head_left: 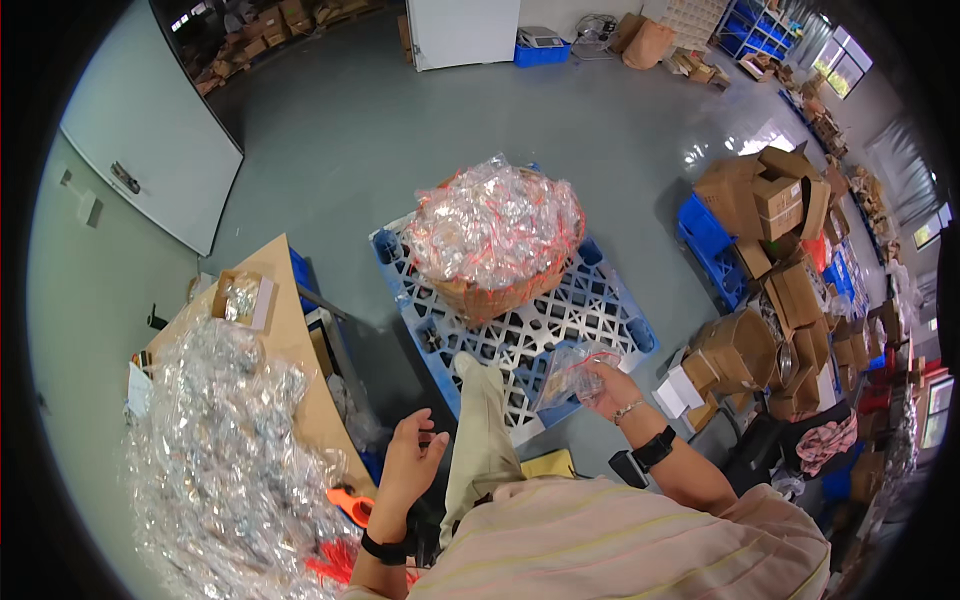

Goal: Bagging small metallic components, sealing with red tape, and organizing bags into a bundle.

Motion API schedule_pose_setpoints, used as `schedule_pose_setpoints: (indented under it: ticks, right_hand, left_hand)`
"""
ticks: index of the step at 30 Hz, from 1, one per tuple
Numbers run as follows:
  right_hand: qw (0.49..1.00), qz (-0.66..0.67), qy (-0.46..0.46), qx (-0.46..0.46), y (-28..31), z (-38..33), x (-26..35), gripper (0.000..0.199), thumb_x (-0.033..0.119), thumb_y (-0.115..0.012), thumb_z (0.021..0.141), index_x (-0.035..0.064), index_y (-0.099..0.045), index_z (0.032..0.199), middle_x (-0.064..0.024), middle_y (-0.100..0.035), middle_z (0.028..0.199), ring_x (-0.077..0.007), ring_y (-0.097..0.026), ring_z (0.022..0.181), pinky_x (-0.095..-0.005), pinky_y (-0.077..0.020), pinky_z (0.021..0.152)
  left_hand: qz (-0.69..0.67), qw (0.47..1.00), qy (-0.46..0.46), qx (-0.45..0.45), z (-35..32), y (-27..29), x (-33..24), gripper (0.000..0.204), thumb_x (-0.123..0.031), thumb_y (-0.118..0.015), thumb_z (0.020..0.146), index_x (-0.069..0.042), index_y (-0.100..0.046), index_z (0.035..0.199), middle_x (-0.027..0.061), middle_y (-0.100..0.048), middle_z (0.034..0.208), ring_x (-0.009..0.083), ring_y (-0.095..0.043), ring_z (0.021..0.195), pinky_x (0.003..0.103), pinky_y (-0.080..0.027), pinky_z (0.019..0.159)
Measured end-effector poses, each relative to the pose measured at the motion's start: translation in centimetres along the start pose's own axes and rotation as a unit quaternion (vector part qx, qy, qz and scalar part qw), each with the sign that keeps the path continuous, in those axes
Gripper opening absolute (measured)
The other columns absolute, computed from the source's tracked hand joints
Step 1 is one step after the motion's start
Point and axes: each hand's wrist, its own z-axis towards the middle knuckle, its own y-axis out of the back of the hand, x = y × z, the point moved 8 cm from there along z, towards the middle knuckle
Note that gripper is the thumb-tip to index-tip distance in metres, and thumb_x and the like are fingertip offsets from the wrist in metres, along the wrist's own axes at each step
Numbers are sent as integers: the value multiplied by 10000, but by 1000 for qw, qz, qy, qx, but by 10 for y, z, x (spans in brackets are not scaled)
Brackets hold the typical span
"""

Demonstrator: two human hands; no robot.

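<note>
My right hand [608, 390] is closed on a clear plastic bag [568, 378] with a red edge or tie, held out above the near right part of a blue pallet [630, 300]. What the bag contains is too small to make out. My left hand [412, 460] hangs beside the table with its fingers loosely bent and apart, nothing visible in them. On the pallet stands a wide, round-looking brown container [490, 300], heaped high with similar clear bags [500, 215] with red strips. One of my legs [480, 400] reaches the pallet's near edge.
At left, a brown-topped table [320, 390] bears a large pile of clear bags [220, 460], an orange object [352, 505], red strands [335, 562] and a small open box [243, 298]. Cardboard boxes [735, 350] and a blue crate [710, 250] crowd the right.
</note>
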Motion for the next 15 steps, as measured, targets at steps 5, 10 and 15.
schedule_pose_setpoints:
  ticks: [5,10,15]
  right_hand:
    - [1000,-12,-1,2,-81,93,85,258,153,-614,877,118,-555,1126,-77,-636,1068,-264,-625,994,-490,-504,850]
    - [992,-127,5,-22,-167,168,164,683,339,-680,841,95,-331,1375,-160,-401,1426,-377,-420,1279,-644,-373,969]
    - [958,-255,0,-129,-183,191,187,810,363,-723,792,72,-276,1402,-159,-353,1439,-376,-366,1306,-667,-331,983]
  left_hand:
    - [-35,999,-6,15,101,34,-39,424,-135,-671,857,15,-518,1222,181,-619,1035,270,-639,897,339,-533,774]
    - [-15,998,41,-39,152,89,-58,400,-100,-655,859,13,-523,1219,170,-604,1074,261,-621,935,341,-528,779]
    - [-101,989,54,-92,186,138,-112,346,-66,-638,862,15,-548,1186,134,-587,1086,210,-596,951,321,-504,786]
